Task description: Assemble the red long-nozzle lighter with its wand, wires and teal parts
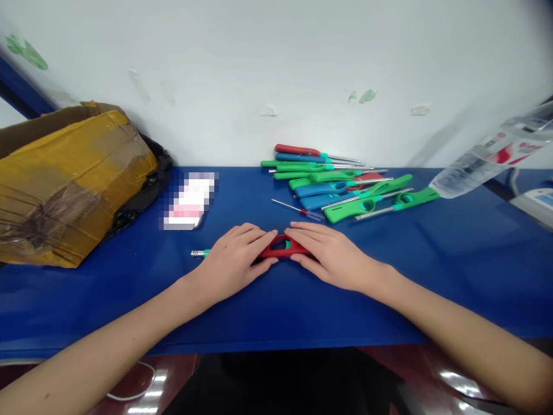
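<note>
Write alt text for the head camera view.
The left hand and right hand rest on a red utility lighter on a blue table. Beyond them lie a heap of green, blue and red lighters and a small screwdriver, with a taped cardboard box at left.

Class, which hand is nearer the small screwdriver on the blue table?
Right hand: nearer, just below the small screwdriver. Left hand: farther, below and left of it.
</note>
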Tool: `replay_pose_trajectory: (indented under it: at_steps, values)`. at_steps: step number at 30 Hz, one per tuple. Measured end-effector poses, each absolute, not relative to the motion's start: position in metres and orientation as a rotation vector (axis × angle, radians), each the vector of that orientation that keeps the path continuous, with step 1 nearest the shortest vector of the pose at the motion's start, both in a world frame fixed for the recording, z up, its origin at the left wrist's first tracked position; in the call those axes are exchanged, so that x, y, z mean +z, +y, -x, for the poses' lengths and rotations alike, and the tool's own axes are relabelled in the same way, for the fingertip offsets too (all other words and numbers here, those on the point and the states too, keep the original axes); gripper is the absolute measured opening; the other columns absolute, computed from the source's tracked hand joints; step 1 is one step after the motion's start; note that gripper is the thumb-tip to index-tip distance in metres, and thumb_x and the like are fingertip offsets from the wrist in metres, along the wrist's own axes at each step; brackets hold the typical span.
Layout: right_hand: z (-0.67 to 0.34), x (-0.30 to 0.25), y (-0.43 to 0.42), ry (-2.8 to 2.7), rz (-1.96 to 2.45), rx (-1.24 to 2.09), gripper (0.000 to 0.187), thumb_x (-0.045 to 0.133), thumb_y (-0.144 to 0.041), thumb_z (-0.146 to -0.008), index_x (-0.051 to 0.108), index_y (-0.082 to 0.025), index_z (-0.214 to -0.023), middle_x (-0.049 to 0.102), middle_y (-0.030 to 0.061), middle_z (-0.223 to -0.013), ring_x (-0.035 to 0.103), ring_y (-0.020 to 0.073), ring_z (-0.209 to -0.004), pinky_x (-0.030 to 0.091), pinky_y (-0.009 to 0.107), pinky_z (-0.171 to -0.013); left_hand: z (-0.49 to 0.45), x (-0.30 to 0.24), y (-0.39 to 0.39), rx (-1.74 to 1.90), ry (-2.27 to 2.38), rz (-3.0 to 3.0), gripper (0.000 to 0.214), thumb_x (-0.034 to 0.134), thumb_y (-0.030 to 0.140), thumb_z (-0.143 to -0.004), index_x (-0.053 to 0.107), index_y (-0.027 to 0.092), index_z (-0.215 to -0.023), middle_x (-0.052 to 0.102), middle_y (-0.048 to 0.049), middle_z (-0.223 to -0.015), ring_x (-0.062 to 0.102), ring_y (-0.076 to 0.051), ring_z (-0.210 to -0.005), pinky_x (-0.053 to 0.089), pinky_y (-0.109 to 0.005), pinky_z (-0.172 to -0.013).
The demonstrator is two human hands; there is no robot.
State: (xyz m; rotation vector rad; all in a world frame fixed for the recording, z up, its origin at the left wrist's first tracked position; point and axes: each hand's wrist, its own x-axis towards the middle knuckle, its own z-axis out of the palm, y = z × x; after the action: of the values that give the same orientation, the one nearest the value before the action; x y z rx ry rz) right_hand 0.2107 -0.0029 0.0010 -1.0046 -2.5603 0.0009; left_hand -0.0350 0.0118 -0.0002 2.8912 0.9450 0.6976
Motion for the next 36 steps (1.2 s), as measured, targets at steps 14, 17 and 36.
replay_pose_trajectory:
  at_steps: [14,17,36]
  values:
    - [-0.216,0.015,0.0,-2.21,1.168,0.644,0.038,0.057,-0.03,-0.093,0.06,-0.021,-0.13,0.068,0.0105,-0.128,0.066,0.0275,-0.114,0.056,0.045,-0.096,0.039,0.002,0.016,0.6,1.14,-2.694,0.059,0.066,0.037,-0.09,0.047,0.014,-0.141,0.071,-0.0079,-0.099,0.066,-0.024,-0.094,0.055,-0.039,-0.083]
    - [-0.219,0.018,0.004,-2.042,1.18,0.743,0.036,0.059,-0.032,-0.092,0.063,-0.022,-0.126,0.068,0.0095,-0.128,0.065,0.0277,-0.116,0.055,0.045,-0.098,0.039,0.004,0.017,0.574,1.114,-2.65,0.055,0.067,0.033,-0.089,0.05,0.016,-0.139,0.072,-0.0051,-0.095,0.066,-0.023,-0.091,0.055,-0.038,-0.083]
    - [-0.251,0.023,0.007,-1.986,1.289,0.523,0.032,0.065,-0.039,-0.086,0.07,-0.019,-0.111,0.074,0.0082,-0.107,0.07,0.0237,-0.089,0.059,0.035,-0.073,0.025,0.006,0.016,0.612,0.759,-2.876,0.038,0.053,0.033,-0.099,0.057,0.016,-0.133,0.06,-0.0133,-0.135,0.055,-0.027,-0.125,0.05,-0.045,-0.104]
